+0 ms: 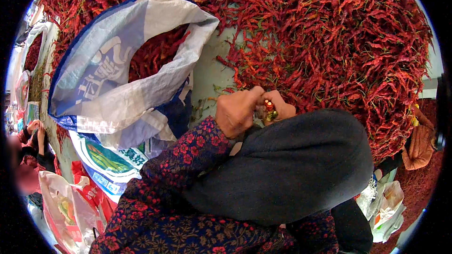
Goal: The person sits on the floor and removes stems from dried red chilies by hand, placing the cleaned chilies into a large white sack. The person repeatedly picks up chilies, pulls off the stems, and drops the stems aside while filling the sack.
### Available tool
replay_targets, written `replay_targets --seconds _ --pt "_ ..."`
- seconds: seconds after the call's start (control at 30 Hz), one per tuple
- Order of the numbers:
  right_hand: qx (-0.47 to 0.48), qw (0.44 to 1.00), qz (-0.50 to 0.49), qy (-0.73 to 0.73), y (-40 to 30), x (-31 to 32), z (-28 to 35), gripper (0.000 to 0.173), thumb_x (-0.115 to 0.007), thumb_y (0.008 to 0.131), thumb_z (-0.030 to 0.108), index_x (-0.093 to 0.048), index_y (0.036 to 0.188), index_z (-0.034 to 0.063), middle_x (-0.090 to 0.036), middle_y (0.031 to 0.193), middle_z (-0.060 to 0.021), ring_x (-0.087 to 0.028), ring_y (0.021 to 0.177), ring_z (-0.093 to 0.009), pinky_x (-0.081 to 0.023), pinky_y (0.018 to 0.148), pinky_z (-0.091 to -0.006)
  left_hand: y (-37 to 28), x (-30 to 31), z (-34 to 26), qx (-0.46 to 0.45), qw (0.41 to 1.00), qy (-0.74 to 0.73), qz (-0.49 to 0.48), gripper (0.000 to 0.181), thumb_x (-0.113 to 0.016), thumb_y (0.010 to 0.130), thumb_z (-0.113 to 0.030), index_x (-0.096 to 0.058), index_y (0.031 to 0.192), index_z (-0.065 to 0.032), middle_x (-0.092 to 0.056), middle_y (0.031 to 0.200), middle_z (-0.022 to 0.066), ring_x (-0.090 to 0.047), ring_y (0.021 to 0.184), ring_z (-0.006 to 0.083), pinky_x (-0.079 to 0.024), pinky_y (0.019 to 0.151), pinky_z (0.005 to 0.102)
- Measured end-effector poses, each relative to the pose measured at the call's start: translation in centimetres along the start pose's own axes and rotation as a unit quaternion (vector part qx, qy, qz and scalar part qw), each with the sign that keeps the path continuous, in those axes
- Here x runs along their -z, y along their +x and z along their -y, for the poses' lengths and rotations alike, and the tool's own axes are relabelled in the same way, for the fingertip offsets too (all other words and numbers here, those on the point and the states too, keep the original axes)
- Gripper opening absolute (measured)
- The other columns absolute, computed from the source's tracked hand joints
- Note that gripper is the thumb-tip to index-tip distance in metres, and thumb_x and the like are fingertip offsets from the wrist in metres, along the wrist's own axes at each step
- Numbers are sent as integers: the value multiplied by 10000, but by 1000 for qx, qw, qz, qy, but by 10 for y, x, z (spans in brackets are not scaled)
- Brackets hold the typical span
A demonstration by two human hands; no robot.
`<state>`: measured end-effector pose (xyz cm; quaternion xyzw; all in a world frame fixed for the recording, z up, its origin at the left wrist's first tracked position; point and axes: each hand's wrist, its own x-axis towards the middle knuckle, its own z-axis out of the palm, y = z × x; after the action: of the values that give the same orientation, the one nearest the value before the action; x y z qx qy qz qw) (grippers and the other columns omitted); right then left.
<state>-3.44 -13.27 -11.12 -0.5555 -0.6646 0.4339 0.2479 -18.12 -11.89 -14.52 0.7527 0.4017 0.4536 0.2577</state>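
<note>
My left hand (237, 112), coming out of a flowered sleeve, is curled with its back to the camera. Right beside it is my right hand (281, 106), wearing a gold-coloured ring and partly covered by a raised knee in black trousers. The fingers of both hands meet at the near edge of a large heap of dried red chili peppers (328, 42). What lies between the fingers is hidden. To the left of my hands, a white and blue woven plastic sack (141, 102) gapes with its rim folded over, and dried chilies (159, 54) fill part of it.
Loose stems (204, 104) litter the pale floor (208, 67) between sack and heap. Plastic bags (67, 208) stand at lower left, with another bag (386, 208) at lower right. Another person's hands (37, 130) show at far left, and a person's brown sleeve (418, 148) at right.
</note>
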Motion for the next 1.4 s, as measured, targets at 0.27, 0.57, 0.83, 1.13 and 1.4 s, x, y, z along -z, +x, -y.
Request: replay_targets --seconds 0.27,0.57,0.83,1.13,1.4 --pt "67 997 -19 23 -4 -6 8 158 -585 740 107 -458 834 95 -546 752 -84 -541 687 -109 -419 603 -227 2 15 -24 340 819 -462 -33 238 -527 761 -90 -435 977 -49 -440 604 -21 -407 458 85 -314 377 214" --pt "-90 877 5 473 2 -24 -46 173 -558 757 83 -454 891 50 -517 688 -45 -430 514 -86 -355 452 -220 23 58 12 277 872 -397 -72 197 -524 723 -70 -454 907 -69 -374 540 -33 -330 434 58 -268 389 195" --pt "-45 717 146 680 24 20 -107 104 -442 835 116 -388 748 134 -376 663 10 -349 600 -115 -303 597 -278 -89 -4 78 86 933 2 350 257 -531 685 -85 -500 935 -35 -530 756 136 -532 654 270 -404 591 347" --pt "-91 696 113 703 11 2 -98 191 -416 856 244 -337 708 154 -256 615 56 -255 532 -94 -237 484 -287 -44 -28 119 130 959 192 160 229 -554 680 -131 -485 880 -42 -489 756 163 -506 690 338 -413 580 426" --pt "-61 682 149 713 12 6 -98 187 -425 853 242 -353 709 146 -291 619 46 -274 532 -91 -251 481 -289 -31 -43 143 124 939 247 206 170 -528 646 -40 -487 812 -39 -497 736 164 -516 614 330 -420 529 428"
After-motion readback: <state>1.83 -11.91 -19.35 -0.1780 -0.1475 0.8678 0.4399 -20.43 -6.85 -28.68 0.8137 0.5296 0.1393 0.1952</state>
